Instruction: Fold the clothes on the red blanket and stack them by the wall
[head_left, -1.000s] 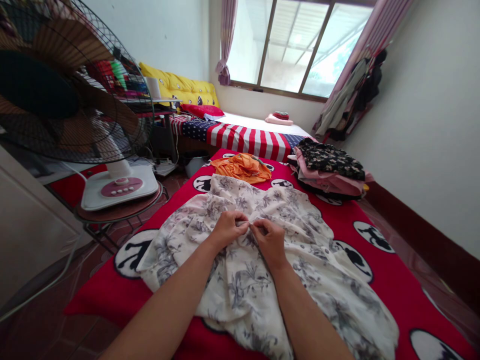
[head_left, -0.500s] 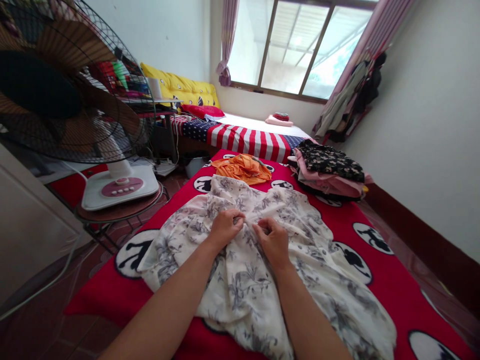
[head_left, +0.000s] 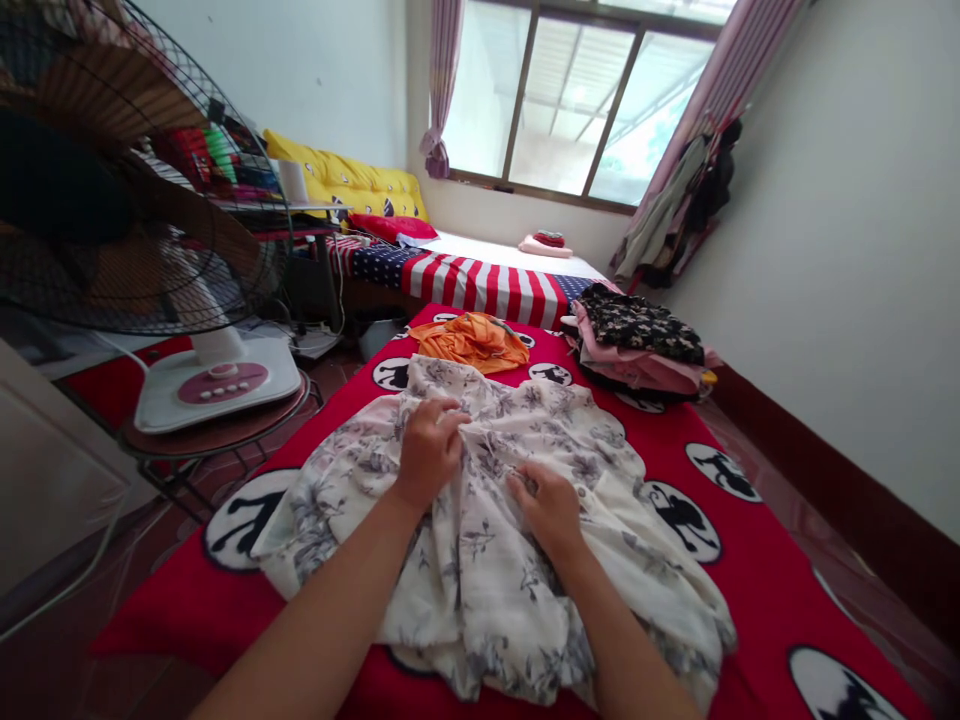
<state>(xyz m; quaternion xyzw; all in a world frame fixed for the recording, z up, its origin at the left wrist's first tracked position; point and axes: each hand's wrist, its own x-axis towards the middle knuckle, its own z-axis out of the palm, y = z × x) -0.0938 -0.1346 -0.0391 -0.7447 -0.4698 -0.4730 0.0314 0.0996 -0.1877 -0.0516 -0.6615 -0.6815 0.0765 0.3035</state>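
Left hand (head_left: 429, 452), right hand (head_left: 546, 510) on floral garment (head_left: 480, 590) — red blanket (head_left: 169, 625) past its edge

This is a small bedroom in a home: a bed under a red printed bedspread (head_left: 750, 570) fills the narrow room, with a stars-and-stripes sheet (head_left: 480, 290) and yellow cushion (head_left: 345, 180) on another bed beyond it. A standing electric fan (head_left: 142, 220), curtained window (head_left: 577, 105) and clothes (head_left: 686, 200) hanging on the wall also show it.

The floral garment (head_left: 480, 570) is thin matt cloth; the fan base (head_left: 217, 385) is glossy white plastic.
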